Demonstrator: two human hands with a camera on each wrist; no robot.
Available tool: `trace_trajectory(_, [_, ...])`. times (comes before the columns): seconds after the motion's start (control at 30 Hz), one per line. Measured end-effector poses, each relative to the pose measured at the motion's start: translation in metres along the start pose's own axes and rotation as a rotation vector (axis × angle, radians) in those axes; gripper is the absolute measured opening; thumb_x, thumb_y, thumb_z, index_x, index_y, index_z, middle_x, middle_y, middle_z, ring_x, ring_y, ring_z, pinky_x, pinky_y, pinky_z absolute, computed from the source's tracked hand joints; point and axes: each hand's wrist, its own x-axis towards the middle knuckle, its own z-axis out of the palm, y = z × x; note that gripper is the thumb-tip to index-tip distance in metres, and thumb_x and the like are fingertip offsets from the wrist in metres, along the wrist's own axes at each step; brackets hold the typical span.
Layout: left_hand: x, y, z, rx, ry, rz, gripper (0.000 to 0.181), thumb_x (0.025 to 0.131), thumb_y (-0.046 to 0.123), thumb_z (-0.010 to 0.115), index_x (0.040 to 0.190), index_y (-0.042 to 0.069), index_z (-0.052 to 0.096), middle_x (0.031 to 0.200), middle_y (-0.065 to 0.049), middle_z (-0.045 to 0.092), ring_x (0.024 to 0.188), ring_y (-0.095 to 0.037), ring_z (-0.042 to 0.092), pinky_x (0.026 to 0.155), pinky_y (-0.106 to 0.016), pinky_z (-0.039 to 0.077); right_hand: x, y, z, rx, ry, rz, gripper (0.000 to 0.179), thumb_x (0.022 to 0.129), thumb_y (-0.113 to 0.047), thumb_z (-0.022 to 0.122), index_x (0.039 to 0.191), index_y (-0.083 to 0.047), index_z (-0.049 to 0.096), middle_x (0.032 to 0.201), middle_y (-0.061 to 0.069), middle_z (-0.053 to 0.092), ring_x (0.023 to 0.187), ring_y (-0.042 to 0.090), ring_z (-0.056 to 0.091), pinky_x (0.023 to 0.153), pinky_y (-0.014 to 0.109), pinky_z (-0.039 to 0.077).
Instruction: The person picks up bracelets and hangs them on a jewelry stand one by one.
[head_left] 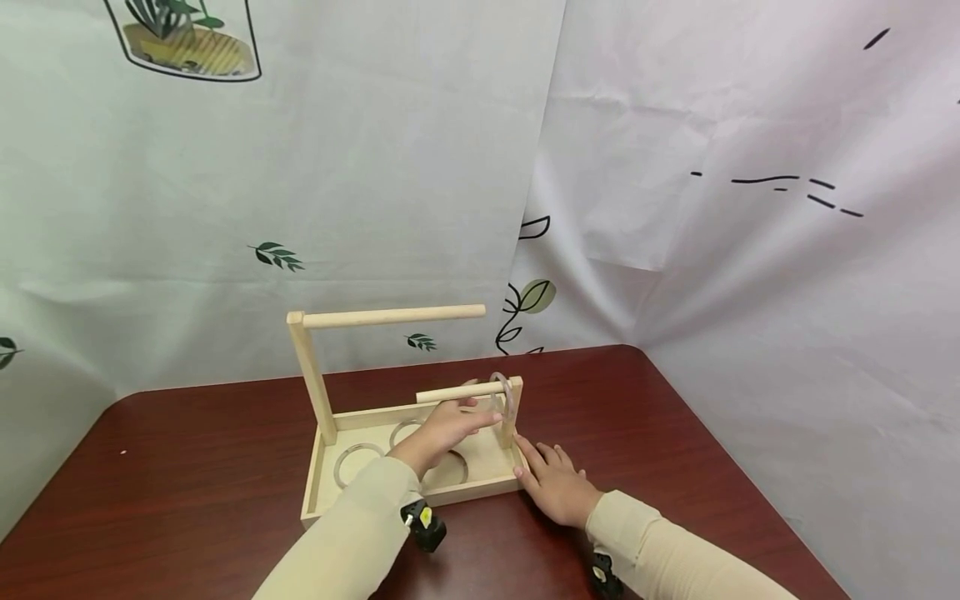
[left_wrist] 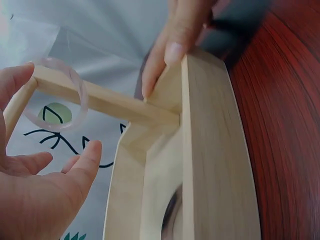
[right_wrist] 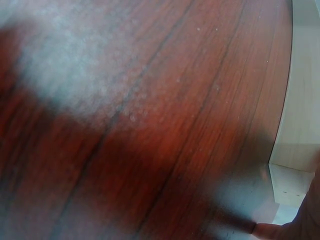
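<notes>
A pale translucent bangle [head_left: 509,400] hangs around the short wooden peg, close to its upright post, on the wooden bangle stand [head_left: 480,492]. My left hand [head_left: 447,429] is just under the peg, fingers apart. In the left wrist view, that hand [left_wrist: 50,185] has one fingertip at the edge of the bangle [left_wrist: 82,95]; contact is unclear. My right hand [head_left: 558,486] rests against the right end of the stand's tray, fingers extended. Its fingers [left_wrist: 175,42] also touch the tray end in the left wrist view. A sliver of that hand [right_wrist: 295,225] shows in the right wrist view.
In the tray lie a pale bangle [head_left: 337,468] at left, another [head_left: 395,433] behind it and a darker one [head_left: 465,468], partly hidden by the left arm. A taller post carries a long peg [head_left: 393,317]. The dark red table [head_left: 187,467] meets white printed cloth [head_left: 375,167].
</notes>
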Motion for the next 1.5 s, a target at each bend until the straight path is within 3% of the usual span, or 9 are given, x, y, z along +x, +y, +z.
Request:
trace_trajectory(0.1, [-0.002, -0.001, -0.006, 0.113, 0.023, -0.02, 0.075, 0.083, 0.031, 0.074, 0.14, -0.005, 0.042, 0.136, -0.021, 0.05, 0.116, -0.035, 0.057, 0.096, -0.048, 0.045, 0.0, 0.0, -0.001, 0.003, -0.001, 0.0, 0.055, 0.103, -0.047, 0.036, 0.153, -0.025, 0.027, 0.147, 0.021, 0.036, 0.138, 0.05, 0.025, 0.092, 0.079, 0.024])
trace_trajectory(0.27, [-0.008, -0.002, -0.016, 0.254, 0.011, -0.018, 0.073, 0.081, 0.031, 0.075, 0.136, -0.008, 0.046, 0.132, -0.021, 0.054, 0.112, -0.03, 0.058, 0.092, -0.045, 0.047, 0.0, 0.0, 0.0, -0.001, 0.004, -0.003, 0.055, 0.103, -0.047, 0.035, 0.153, -0.025, 0.027, 0.147, 0.021, 0.036, 0.137, 0.05, 0.025, 0.092, 0.079, 0.024])
trace_trajectory(0.53, [-0.02, 0.003, -0.029, 0.438, -0.081, 0.077, 0.081, 0.077, 0.024, 0.078, 0.144, 0.0, 0.041, 0.136, -0.028, 0.047, 0.119, -0.041, 0.053, 0.093, -0.049, 0.047, 0.0, 0.0, 0.0, -0.002, 0.005, 0.005, 0.055, 0.103, -0.047, 0.036, 0.153, -0.026, 0.027, 0.147, 0.021, 0.036, 0.138, 0.05, 0.025, 0.093, 0.079, 0.023])
trace_trajectory(0.8, [-0.03, 0.007, -0.037, 0.676, -0.123, 0.135, 0.078, 0.073, 0.026, 0.079, 0.141, 0.002, 0.047, 0.137, -0.028, 0.044, 0.116, -0.039, 0.056, 0.09, -0.05, 0.048, 0.0, 0.0, 0.001, 0.001, 0.007, 0.003, 0.055, 0.103, -0.046, 0.037, 0.153, -0.027, 0.026, 0.147, 0.021, 0.036, 0.137, 0.05, 0.026, 0.093, 0.079, 0.024])
trace_trajectory(0.97, [-0.036, 0.006, -0.043, 0.836, -0.157, 0.245, 0.07, 0.072, 0.023, 0.077, 0.134, 0.0, 0.053, 0.124, -0.025, 0.053, 0.105, -0.036, 0.058, 0.087, -0.05, 0.047, 0.0, 0.001, 0.002, -0.002, 0.011, -0.005, 0.055, 0.103, -0.046, 0.036, 0.153, -0.027, 0.026, 0.147, 0.021, 0.036, 0.137, 0.05, 0.026, 0.093, 0.079, 0.023])
trace_trajectory(1.13, [-0.04, 0.002, -0.049, 0.892, -0.194, 0.32, 0.067, 0.071, 0.018, 0.077, 0.129, -0.006, 0.055, 0.11, -0.019, 0.057, 0.098, -0.032, 0.057, 0.087, -0.047, 0.046, -0.001, 0.001, 0.001, 0.002, 0.015, -0.008, 0.055, 0.103, -0.046, 0.037, 0.153, -0.026, 0.027, 0.147, 0.022, 0.036, 0.137, 0.05, 0.026, 0.092, 0.079, 0.023])
trace_trajectory(1.37, [-0.041, -0.007, -0.056, 0.861, -0.223, 0.294, 0.067, 0.067, 0.009, 0.076, 0.128, -0.007, 0.055, 0.103, -0.016, 0.053, 0.088, -0.024, 0.048, 0.081, -0.043, 0.044, -0.002, 0.001, 0.001, -0.002, 0.013, -0.007, 0.055, 0.103, -0.047, 0.036, 0.153, -0.025, 0.028, 0.147, 0.022, 0.036, 0.137, 0.05, 0.026, 0.093, 0.079, 0.023])
trace_trajectory(1.5, [-0.042, -0.008, -0.059, 0.875, -0.239, 0.295, 0.067, 0.065, 0.005, 0.078, 0.126, -0.008, 0.055, 0.104, -0.018, 0.055, 0.091, -0.025, 0.048, 0.081, -0.041, 0.044, 0.0, 0.001, 0.002, -0.002, 0.008, 0.001, 0.055, 0.102, -0.047, 0.036, 0.153, -0.026, 0.027, 0.147, 0.021, 0.036, 0.138, 0.049, 0.025, 0.094, 0.079, 0.023])
